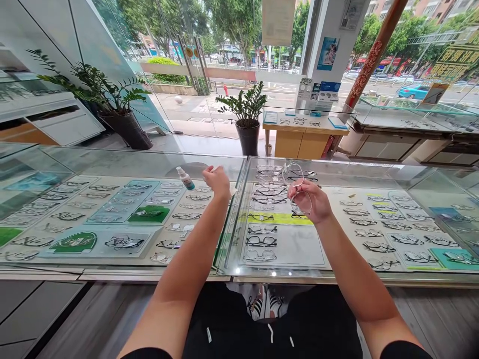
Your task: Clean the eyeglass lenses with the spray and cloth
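Observation:
In my right hand (315, 198) is a pair of thin-rimmed eyeglasses (293, 174), pinched near the middle and turned so one round lens stands above the other. My left hand (217, 180) is closed above the glass counter, out to the left of the glasses. A bit of white shows at its fingertips, too small to name. Close by on the left, a small spray bottle (185, 178) with a white top and blue-green liquid stands on the counter. The two hands are apart from each other.
Under the glass top of the display counter (239, 271) lie rows of eyeglass frames (262, 241), some on green cards (149, 214). Beyond it stand potted plants (248, 130) and a wooden display table (299, 142), before a large window onto a street.

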Demonstrator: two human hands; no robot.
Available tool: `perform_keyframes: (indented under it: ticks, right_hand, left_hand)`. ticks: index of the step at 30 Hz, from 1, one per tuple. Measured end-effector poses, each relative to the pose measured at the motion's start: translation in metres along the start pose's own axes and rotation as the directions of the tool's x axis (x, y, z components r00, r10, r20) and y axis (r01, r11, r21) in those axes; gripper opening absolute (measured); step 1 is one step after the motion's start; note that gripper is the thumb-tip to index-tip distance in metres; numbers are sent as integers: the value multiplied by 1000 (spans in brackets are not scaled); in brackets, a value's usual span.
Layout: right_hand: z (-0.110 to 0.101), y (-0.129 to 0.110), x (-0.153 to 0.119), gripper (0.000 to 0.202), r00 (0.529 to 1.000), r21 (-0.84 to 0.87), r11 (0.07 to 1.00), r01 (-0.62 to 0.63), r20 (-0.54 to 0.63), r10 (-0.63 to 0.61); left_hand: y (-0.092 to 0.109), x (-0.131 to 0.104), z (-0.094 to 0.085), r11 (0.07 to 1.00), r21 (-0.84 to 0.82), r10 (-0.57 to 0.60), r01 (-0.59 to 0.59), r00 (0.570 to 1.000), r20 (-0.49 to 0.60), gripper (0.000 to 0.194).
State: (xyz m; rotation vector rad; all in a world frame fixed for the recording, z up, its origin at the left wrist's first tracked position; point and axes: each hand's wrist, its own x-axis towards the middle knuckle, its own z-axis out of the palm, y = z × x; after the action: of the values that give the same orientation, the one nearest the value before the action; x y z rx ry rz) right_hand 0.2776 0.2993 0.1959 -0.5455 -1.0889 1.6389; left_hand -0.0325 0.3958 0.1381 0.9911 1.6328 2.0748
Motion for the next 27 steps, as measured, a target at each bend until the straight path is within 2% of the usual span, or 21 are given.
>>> perform_keyframes:
  ticks: [2, 3, 4, 5, 6, 8, 10, 12, 13, 15, 17, 20, 24, 27]
  right_hand:
    - [-1, 0, 0, 19, 999, -4, 1000, -4, 32, 5]
    - [-2, 0, 0, 18, 999, -7, 1000, -6, 44, 7]
    - [-2, 0, 0, 17, 999, -10, 1000, -8, 52, 9]
    - [-3, -1, 0, 16, 998, -13, 1000, -11, 54, 12]
    - [-3, -2, 0, 16, 998, -16, 1000, -16, 53, 17]
    - [-5, -4, 1, 17, 998, -22, 999, -32, 46, 33]
    - [-9, -7, 1, 20, 997, -32, 998, -63, 48, 64]
    - [-13, -10, 2, 22, 992, -55, 993, -105, 71, 109]
    - [-15, -11, 2, 22, 987, -72, 990, -125, 90, 131]
    - [-19, -14, 2, 22, 975, -111, 981, -157, 139, 172]
    - [-23, -18, 1, 21, 961, -138, 974, -179, 185, 203]
    - [-26, -21, 0, 19, 947, -145, 968, -204, 221, 233]
    - [-29, -23, 0, 18, 938, -149, 963, -227, 233, 257]
    - [-28, -25, -1, 24, 939, -173, 961, -217, 231, 254]
  left_hand:
    - [6, -7, 2, 996, 60, -56, 61, 995, -87, 35]
    - [13, -12, 3, 995, 84, -41, 51, 993, -114, 38]
    - [21, -19, 4, 995, 104, 8, 3, 994, -105, 40]
    - [30, -27, 4, 987, 125, 107, -98, 992, -66, 41]
    - [40, -36, 5, 963, 123, 239, -239, 971, 10, 42]
    - [61, -57, 4, 883, 42, 453, -467, 872, 185, 46]
    - [79, -79, 2, 759, -53, 627, -649, 706, 329, 56]
    - [92, -98, -1, 663, -118, 703, -740, 560, 439, 70]
    - [96, -106, -2, 637, -137, 709, -759, 507, 491, 76]
    - [100, -118, -4, 626, -149, 686, -765, 450, 572, 84]
    - [101, -126, -4, 630, -151, 667, -761, 431, 608, 84]
    - [101, -129, -3, 626, -161, 672, -763, 424, 607, 75]
    - [104, -129, -1, 656, -144, 640, -741, 445, 626, 63]
    - [105, -128, -1, 680, -151, 613, -717, 444, 653, 60]
